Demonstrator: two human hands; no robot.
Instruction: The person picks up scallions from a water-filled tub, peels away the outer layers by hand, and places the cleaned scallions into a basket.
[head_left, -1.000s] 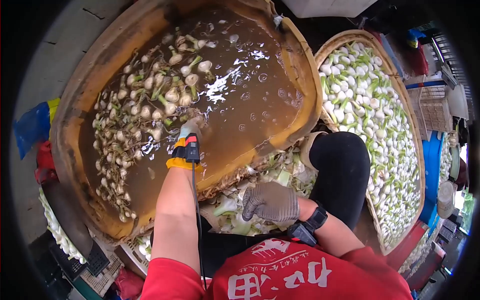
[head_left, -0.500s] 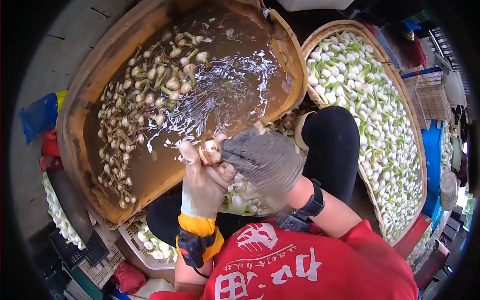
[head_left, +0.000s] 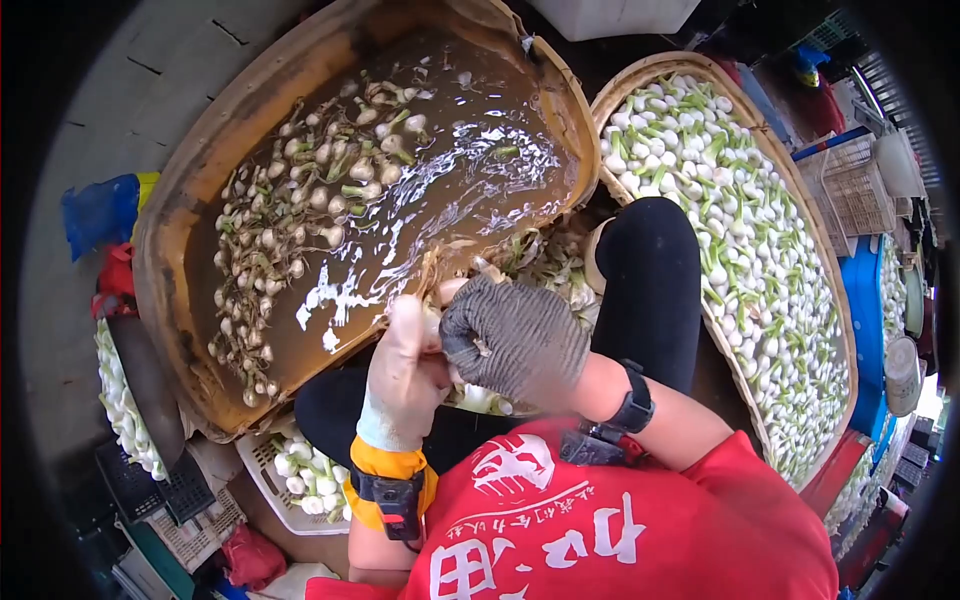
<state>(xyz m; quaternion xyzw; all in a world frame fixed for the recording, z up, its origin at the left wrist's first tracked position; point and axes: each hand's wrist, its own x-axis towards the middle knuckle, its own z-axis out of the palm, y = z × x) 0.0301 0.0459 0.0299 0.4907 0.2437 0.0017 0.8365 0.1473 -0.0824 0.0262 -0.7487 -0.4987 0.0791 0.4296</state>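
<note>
My left hand (head_left: 402,370), in a white glove with a yellow cuff, closes around a garlic bulb (head_left: 433,325) near the tub's front edge. Most of the bulb is hidden by the fingers, and brownish roots or skin stick up above it. Pressed close against the bulb is my right hand (head_left: 515,335), a fist in a grey knit glove. A small pale-brown end (head_left: 487,268) pokes out from the top of that fist; what it belongs to is hidden. Before both hands lies a brown tub (head_left: 180,330) of muddy water, with unpeeled garlic bulbs (head_left: 290,220) floating on its left side.
A large basket (head_left: 745,420) on the right is heaped with white, green-stemmed garlic (head_left: 740,240). Peelings (head_left: 550,262) lie between the tub and my knee (head_left: 650,250). A white crate (head_left: 262,475) with cleaned garlic sits at lower left; a blue container (head_left: 862,300) stands far right.
My right fist has rolled over and closed in against the bulb, covering more of it. The bulb's brown strands now point upward. The whole view has shifted slightly.
</note>
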